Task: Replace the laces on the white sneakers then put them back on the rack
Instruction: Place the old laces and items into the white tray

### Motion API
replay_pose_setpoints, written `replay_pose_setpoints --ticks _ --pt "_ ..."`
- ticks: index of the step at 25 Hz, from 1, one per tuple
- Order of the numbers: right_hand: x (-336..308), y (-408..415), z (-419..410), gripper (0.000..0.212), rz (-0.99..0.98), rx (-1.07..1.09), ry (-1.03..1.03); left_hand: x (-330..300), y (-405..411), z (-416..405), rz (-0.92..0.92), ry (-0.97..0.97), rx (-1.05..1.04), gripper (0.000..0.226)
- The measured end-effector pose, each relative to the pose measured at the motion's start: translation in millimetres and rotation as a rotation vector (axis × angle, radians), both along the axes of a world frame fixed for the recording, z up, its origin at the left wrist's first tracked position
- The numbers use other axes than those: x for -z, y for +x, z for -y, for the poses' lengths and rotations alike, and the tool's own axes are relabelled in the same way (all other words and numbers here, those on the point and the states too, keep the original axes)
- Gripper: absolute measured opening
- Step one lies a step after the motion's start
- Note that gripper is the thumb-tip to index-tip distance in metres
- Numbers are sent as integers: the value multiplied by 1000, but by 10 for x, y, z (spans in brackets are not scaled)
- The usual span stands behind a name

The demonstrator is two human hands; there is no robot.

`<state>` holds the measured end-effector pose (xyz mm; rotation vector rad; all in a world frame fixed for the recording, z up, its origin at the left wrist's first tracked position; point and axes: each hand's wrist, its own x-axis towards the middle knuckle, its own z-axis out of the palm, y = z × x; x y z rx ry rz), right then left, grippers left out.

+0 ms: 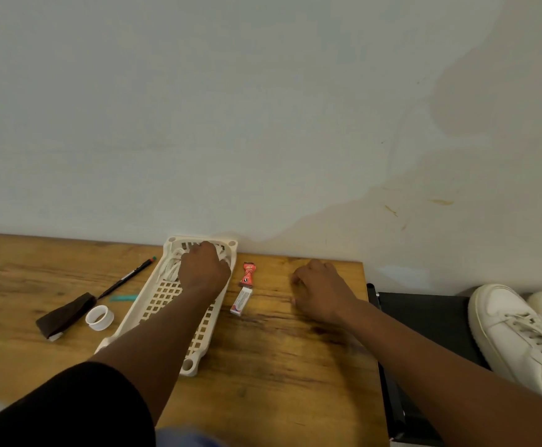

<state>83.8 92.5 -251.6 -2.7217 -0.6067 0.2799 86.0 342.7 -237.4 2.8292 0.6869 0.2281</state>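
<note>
Plain pale wall behind, wooden table [279,366] pushed up against it. A white lattice tray [163,301] lies near the table's back edge, running diagonally toward me. My left hand [203,269] is down in the tray's far end, fingers curled onto the bundle of white laces [174,264] there. I'd judge this as picking up the new laces; the fingertips are hidden under the hand, so how firm the grip is I can't tell. My right hand [319,290] rests on the table toward its right edge, fingers loosely curled, holding nothing, probably just bracing me while I lean in.

The white sneakers [521,333] sit off the table's right edge on a dark rack [424,317], side by side, laces in them, so relacing hasn't started.

Between tray and right hand: a small red packet [248,274] and a small white box [241,301], end to end. Left of the tray: a black pen [124,279], a teal item [122,298], a white ring [99,317] and a brown brush-like block [64,316], all near the tray, untouched.

Next call: lift the laces clear of the lattice without snagging.
</note>
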Motion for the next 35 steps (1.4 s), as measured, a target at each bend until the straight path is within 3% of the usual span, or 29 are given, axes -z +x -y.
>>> replay_pose_setpoints --ticks 3,7,11,17,21,23,26,31,35 --pt "5 2 6 48 13 -9 -13 -56 -91 49 6 -47 40 40" --pt "-33 -23 20 47 1 -23 -14 -188 -287 35 8 -95 139 25" --pt "-43 -30 23 46 8 -31 -29 -180 -372 -124 27 -51 213 46" --pt "-47 -45 0 44 11 -26 -34 -19 -354 -136 19 69 333 23" --pt "-77 -58 -16 43 14 -20 -35 -140 -398 -95 118 84 284 36" --pt "-106 -75 -84 47 26 -10 16 -222 -475 -62 150 138 411 39" --pt "-175 -35 -320 48 35 -15 121 -284 -618 60 30 180 587 42" --pt "-219 153 -821 30 -43 68 222 -141 -635 169 -1 202 487 40" --pt "-134 246 -1031 31 -51 120 155 -55 -648 187 -14 15 483 24"
